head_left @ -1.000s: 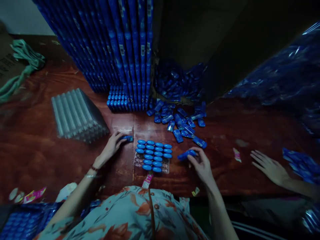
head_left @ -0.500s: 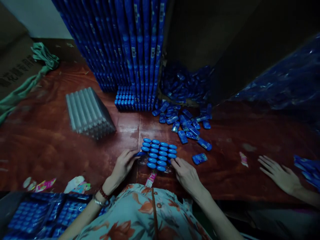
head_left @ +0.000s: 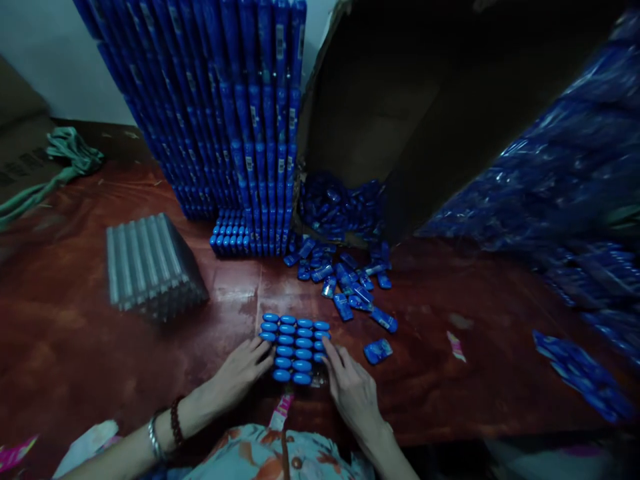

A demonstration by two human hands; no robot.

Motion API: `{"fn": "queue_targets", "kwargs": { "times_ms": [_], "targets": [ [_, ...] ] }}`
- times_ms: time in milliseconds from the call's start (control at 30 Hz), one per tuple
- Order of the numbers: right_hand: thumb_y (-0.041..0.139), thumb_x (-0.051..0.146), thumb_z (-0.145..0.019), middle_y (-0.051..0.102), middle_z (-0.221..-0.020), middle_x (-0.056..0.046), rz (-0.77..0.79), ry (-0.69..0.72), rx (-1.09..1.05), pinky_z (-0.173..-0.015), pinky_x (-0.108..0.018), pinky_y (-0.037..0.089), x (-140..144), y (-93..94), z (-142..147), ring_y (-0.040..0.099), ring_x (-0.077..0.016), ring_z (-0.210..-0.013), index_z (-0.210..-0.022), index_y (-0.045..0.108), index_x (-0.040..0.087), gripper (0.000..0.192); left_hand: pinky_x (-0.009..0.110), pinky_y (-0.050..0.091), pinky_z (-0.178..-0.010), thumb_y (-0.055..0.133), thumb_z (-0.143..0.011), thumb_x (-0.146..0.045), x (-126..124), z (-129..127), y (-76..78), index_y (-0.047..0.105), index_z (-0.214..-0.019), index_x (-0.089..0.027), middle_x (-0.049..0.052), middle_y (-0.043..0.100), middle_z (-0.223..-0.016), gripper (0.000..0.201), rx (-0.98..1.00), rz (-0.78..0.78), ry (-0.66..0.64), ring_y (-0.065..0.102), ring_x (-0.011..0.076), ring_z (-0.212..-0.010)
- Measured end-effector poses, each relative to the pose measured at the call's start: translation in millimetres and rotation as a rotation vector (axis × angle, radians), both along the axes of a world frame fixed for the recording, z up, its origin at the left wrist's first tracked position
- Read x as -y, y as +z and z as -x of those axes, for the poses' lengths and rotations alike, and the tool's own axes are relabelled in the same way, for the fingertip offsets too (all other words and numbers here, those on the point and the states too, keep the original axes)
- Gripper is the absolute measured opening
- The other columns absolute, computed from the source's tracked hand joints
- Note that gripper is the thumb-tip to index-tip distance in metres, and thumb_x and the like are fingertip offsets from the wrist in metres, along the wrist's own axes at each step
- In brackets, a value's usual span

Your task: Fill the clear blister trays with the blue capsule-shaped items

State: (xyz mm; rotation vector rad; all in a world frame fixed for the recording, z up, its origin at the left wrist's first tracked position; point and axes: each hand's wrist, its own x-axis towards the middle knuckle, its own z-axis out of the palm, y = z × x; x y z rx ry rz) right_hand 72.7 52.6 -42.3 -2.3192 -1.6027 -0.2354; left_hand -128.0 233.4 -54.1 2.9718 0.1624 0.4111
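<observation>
A block of small blue flat containers (head_left: 286,340) stands on end in rows in front of me, their rounded tops facing up. The two middle columns reach nearer to me than the outer ones. At the left column my left hand (head_left: 240,370) is closed, its thumb and fingertips on a container mostly hidden by them. My right hand (head_left: 354,390) pinches a container at the near end of the right column. Some clear plastic (head_left: 317,380) shows at the block's near right corner. One loose container (head_left: 378,351) lies right of my right hand.
Loose containers (head_left: 345,280) spill from a cardboard box (head_left: 370,133). Left of it rises a tall stack of blue packs (head_left: 240,133). Grey translucent plastic trays (head_left: 150,260) sit at left. Blue wrapped packs (head_left: 540,167) fill the right. A pink wrapper (head_left: 281,410) lies near me.
The view has shifted, so things sit lower and further left. Both hands have brought their containers against the block's outer columns. Another person's hand at right has left the view.
</observation>
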Motion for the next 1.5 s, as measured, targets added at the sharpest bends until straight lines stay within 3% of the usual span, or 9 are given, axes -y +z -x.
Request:
{"fn": "queue_targets", "kwargs": {
  "times_ms": [133, 267, 400, 533, 800, 900, 1033, 1233, 1500],
  "targets": [
    [0.033, 0.029, -0.094, 0.067, -0.100, -0.006, -0.061, -0.236, -0.097, -0.061, -0.033, 0.055, -14, 9.8, -43, 0.068, -0.0246, -0.081, -0.124, 0.055, 0.038, 0.038, 0.035, 0.050, -0.072, 0.042, -0.085, -0.023, -27, -23, 26.1, 0.059, -0.113, -0.034, 0.005, 0.062, -0.103, 0.034, 0.084, 0.066, -0.009, 0.056, 0.0207, -0.085],
    [0.040, 0.032, -0.092, 0.062, -0.111, -0.013, 0.223, -0.368, -0.153, -0.068, -0.032, 0.052, -54, 19.0, -87, 0.066, -0.0243, -0.088, -0.121, 0.055, 0.019, 0.034, 0.030, 0.050, -0.074, 0.032, -0.095, -0.030, -61, -100, 47.9, 0.063, -0.098, -0.023, 0.008, 0.059, -0.090, 0.032, -0.012, 0.287, 0.062, 0.057, 0.0175, -0.081],
    [0.057, 0.025, -0.084, 0.056, -0.118, -0.016, 0.519, -0.278, -0.220, -0.072, -0.031, 0.048, -91, 23.7, -98, 0.065, -0.0255, -0.092, -0.124, 0.049, 0.017, 0.041, 0.038, 0.047, -0.089, 0.052, -0.088, -0.039, -86, -182, 31.4, 0.055, -0.117, -0.015, 0.016, 0.051, -0.120, 0.038, -0.113, 0.218, 0.088, 0.052, 0.0263, -0.106],
    [0.068, 0.023, -0.074, 0.058, -0.114, -0.014, 0.567, -0.251, -0.269, -0.073, -0.029, 0.046, -89, 20.3, -99, 0.064, -0.0244, -0.092, -0.116, 0.051, 0.016, 0.046, 0.040, 0.048, -0.085, 0.062, -0.082, -0.026, -100, -211, 10.0, 0.059, -0.111, -0.014, 0.018, 0.046, -0.129, 0.032, -0.207, 0.207, 0.070, 0.050, 0.0302, -0.110],
    [0.041, 0.052, -0.087, 0.054, -0.058, 0.003, -0.012, -0.318, -0.958, -0.050, -0.027, 0.043, 16, -13.9, -79, 0.051, -0.0147, -0.046, -0.107, 0.049, 0.018, 0.040, 0.030, 0.037, -0.103, 0.035, -0.095, -0.018, -101, -119, -2.2, 0.045, -0.128, -0.011, 0.012, 0.048, -0.126, 0.036, -0.026, 0.337, 0.128, 0.048, 0.0170, -0.114],
    [0.048, 0.053, -0.083, 0.058, -0.072, 0.000, -0.180, -0.273, -1.177, -0.043, -0.023, 0.041, 44, -20.1, -48, 0.050, -0.0111, -0.047, -0.101, 0.053, 0.019, 0.039, 0.030, 0.045, -0.094, 0.030, -0.096, -0.024, -88, -56, -1.5, 0.046, -0.128, -0.013, 0.012, 0.049, -0.116, 0.037, 0.064, 0.375, 0.271, 0.054, 0.0156, -0.100],
    [0.054, 0.041, -0.084, 0.060, -0.097, -0.007, -0.298, -0.173, -1.006, -0.062, -0.028, 0.053, 43, -19.6, -8, 0.061, -0.0169, -0.077, -0.095, 0.059, 0.020, 0.024, 0.034, 0.049, -0.088, 0.037, -0.094, -0.033, -62, 20, 9.0, 0.052, -0.117, -0.019, 0.007, 0.055, -0.105, 0.030, 0.218, 0.516, 0.488, 0.058, 0.0174, -0.096],
    [0.037, 0.016, -0.091, 0.064, -0.100, -0.010, -0.026, 0.119, -0.354, -0.083, -0.034, 0.049, 26, -17.4, -2, 0.059, -0.0196, -0.092, -0.117, 0.058, 0.019, 0.033, 0.033, 0.053, -0.079, 0.057, -0.084, -0.037, -3, 58, 14.7, 0.055, -0.107, -0.020, 0.005, 0.064, -0.098, 0.029, 0.344, 0.750, 0.699, 0.063, 0.0190, -0.088],
    [0.035, 0.002, -0.079, 0.067, -0.103, -0.008, 0.419, 0.268, 0.113, -0.085, -0.038, 0.048, 4, 12.6, 4, 0.060, -0.0223, -0.092, -0.120, 0.060, 0.022, 0.052, 0.031, 0.055, -0.074, 0.039, -0.089, -0.017, 26, 27, 3.9, 0.057, -0.122, -0.034, 0.007, 0.064, -0.098, 0.041, 0.288, 0.483, 0.341, 0.063, 0.0187, -0.088]
  ]
}}
